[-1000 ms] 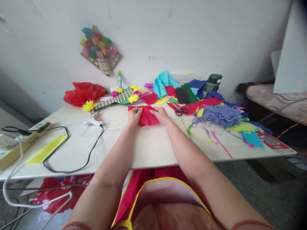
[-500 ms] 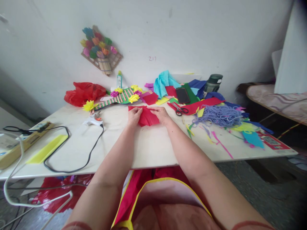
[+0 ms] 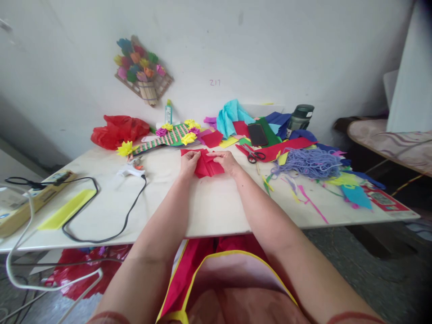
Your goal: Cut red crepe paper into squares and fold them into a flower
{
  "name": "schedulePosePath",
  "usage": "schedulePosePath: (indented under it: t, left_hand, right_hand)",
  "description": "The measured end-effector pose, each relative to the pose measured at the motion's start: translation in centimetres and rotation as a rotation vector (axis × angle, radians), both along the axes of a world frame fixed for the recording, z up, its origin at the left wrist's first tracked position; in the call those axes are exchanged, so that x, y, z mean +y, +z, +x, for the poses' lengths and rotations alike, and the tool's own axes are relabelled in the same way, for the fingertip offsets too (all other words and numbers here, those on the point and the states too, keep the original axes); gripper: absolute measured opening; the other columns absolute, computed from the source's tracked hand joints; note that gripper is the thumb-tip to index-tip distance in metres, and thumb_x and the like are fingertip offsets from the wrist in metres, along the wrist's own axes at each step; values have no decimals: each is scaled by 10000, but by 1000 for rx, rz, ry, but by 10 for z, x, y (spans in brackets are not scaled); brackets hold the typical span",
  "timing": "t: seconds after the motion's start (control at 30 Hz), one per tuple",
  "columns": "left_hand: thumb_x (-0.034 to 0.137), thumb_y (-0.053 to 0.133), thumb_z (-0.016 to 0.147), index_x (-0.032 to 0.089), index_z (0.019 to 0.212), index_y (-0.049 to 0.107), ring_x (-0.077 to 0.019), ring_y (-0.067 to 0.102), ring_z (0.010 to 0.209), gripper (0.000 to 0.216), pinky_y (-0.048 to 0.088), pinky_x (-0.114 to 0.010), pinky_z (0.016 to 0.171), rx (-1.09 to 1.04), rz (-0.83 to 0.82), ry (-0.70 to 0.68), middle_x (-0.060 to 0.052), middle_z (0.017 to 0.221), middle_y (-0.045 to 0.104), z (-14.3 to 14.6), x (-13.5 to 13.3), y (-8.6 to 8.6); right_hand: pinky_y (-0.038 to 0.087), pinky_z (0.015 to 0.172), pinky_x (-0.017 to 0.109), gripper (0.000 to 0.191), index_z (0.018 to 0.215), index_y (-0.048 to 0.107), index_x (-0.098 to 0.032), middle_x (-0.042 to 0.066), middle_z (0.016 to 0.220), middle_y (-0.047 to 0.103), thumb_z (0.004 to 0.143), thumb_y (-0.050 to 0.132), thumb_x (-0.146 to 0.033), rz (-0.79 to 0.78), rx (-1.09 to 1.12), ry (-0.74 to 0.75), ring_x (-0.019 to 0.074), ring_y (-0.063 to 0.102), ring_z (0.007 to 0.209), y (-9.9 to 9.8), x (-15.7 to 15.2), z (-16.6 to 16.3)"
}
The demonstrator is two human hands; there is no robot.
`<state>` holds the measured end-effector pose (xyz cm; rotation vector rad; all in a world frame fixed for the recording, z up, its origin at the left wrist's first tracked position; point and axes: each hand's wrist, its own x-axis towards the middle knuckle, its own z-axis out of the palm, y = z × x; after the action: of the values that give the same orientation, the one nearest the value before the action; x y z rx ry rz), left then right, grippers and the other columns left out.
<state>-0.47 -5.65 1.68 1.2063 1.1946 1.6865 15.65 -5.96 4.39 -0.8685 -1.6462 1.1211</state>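
A crumpled red paper sheet (image 3: 206,165) lies on the white table (image 3: 209,207) in front of me. My left hand (image 3: 189,163) pinches its left part, fingers closed on the paper. On the sheet's right part rests my right hand (image 3: 227,161), whose fingertips pinch a fold near the middle top. Both forearms reach forward from the table's near edge.
Black-handled scissors (image 3: 254,155), a dark phone (image 3: 257,134), purple yarn (image 3: 308,163) and coloured paper scraps lie to the right. A glue gun (image 3: 130,170) with a black cord, a yellow strip (image 3: 64,209) and a red bag (image 3: 116,129) sit to the left. A green bottle (image 3: 299,118) stands at the back.
My right hand's fingertips have crept a little left along the top fold of the red paper. Otherwise the hands and paper stay in place.
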Motion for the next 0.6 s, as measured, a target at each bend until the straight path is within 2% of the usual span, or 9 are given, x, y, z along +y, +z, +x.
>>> schedulePosePath:
  t: [0.17, 0.33, 0.6]
  left_hand:
    - [437, 692, 570, 158, 593, 541, -104, 480, 483, 317, 360, -216, 468, -9, -11, -11, 26, 498, 513, 0, -1, 1]
    - [430, 692, 573, 161, 586, 540, -108, 489, 492, 310, 370, -220, 480, -2, -18, -17, 24, 499, 520, 0, 0, 1]
    - [445, 701, 578, 154, 590, 559, -111, 499, 490, 325, 374, -220, 476, -13, -26, -52, 16, 499, 536, 0, -2, 1]
  right_hand:
    - [397, 936, 334, 277, 837, 743, -162, 55, 910, 716, 705, 503, -201, 92, 38, 42, 210, 599, 993, 1, 0, 4]
    - [423, 906, 360, 291, 831, 734, -147, 74, 896, 718, 722, 598, -379, 50, 67, 28, 227, 618, 971, -6, 5, -1]
    - [451, 854, 354, 244, 755, 736, -162, 54, 809, 721, 686, 652, -380, 85, 59, 2, 230, 641, 903, -11, 8, -3]
